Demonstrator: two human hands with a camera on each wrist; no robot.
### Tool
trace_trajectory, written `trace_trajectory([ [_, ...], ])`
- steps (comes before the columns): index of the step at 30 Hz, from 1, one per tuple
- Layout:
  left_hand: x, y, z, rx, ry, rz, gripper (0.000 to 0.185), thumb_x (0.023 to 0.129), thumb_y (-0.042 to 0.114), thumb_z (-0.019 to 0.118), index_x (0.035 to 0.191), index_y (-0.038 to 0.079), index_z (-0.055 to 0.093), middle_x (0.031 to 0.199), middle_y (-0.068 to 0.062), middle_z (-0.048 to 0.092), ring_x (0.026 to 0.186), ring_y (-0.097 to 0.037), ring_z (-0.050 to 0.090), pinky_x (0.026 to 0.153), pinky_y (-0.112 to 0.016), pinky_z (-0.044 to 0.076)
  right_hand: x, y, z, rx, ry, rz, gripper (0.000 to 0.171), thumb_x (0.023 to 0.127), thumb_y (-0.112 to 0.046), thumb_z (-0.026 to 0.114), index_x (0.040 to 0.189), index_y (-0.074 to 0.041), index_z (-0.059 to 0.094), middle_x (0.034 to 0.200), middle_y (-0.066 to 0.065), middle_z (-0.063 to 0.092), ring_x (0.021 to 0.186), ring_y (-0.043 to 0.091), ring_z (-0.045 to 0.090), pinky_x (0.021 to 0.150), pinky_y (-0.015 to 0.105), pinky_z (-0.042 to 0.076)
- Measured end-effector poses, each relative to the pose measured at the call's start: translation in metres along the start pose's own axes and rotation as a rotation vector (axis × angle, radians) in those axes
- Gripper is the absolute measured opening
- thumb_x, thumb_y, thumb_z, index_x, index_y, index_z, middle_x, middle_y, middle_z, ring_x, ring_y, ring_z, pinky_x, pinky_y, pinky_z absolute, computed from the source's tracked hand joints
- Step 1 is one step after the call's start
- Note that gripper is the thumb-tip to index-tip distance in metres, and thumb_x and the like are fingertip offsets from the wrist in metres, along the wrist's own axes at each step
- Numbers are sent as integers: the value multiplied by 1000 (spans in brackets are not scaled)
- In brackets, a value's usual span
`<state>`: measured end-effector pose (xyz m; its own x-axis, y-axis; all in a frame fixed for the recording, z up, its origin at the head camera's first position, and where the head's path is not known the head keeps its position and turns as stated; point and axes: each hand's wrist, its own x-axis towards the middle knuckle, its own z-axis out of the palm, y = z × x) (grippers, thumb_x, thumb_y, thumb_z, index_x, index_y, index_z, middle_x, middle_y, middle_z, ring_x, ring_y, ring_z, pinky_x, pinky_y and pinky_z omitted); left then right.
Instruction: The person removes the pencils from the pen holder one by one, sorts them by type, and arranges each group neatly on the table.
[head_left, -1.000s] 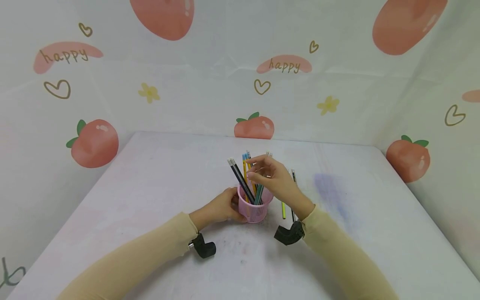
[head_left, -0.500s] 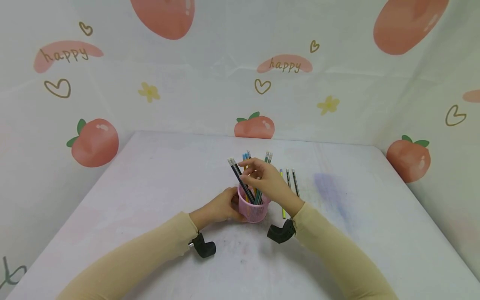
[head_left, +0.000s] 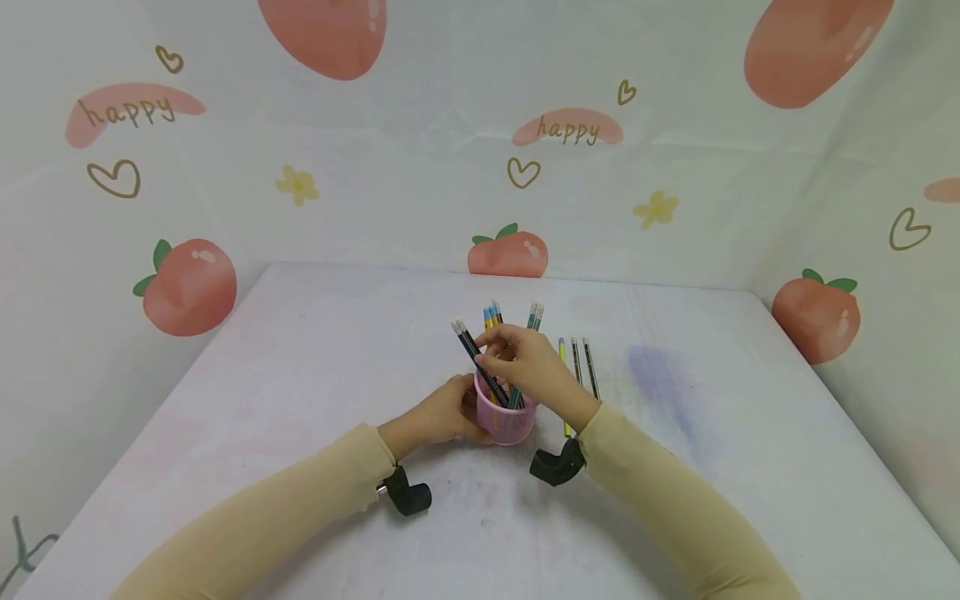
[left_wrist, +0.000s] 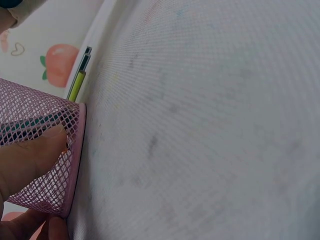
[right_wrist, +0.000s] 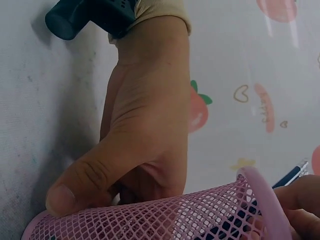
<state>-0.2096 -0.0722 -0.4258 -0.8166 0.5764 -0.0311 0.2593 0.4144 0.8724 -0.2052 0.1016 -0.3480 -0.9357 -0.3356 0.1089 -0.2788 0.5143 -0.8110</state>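
The pink mesh cup stands upright on the tabletop, near its middle, and is steadied from its left side by the left hand, thumb and fingers curled round the wall. The right hand is held just above the cup's rim, fingers pinched on a black pencil that leans out to the cup's upper left. Other pencils stand inside the cup. Three loose pencils lie flat just right of the cup, partly hidden by the right wrist. The step in hand is judged to be handling the black pencil at the cup mouth. A firm pinch and a steady cup are called for next.
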Motion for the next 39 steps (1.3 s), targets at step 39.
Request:
trace_trajectory([
  [39, -2, 3, 2, 6, 13, -13, 64, 66, 6, 85, 120, -5, 53, 110, -15, 54, 92, -15, 58, 82, -23, 50, -8, -1, -58, 417, 218, -221, 30, 91, -2, 63, 120, -2, 53, 99, 9, 58, 84, 15, 65, 73, 36, 59],
])
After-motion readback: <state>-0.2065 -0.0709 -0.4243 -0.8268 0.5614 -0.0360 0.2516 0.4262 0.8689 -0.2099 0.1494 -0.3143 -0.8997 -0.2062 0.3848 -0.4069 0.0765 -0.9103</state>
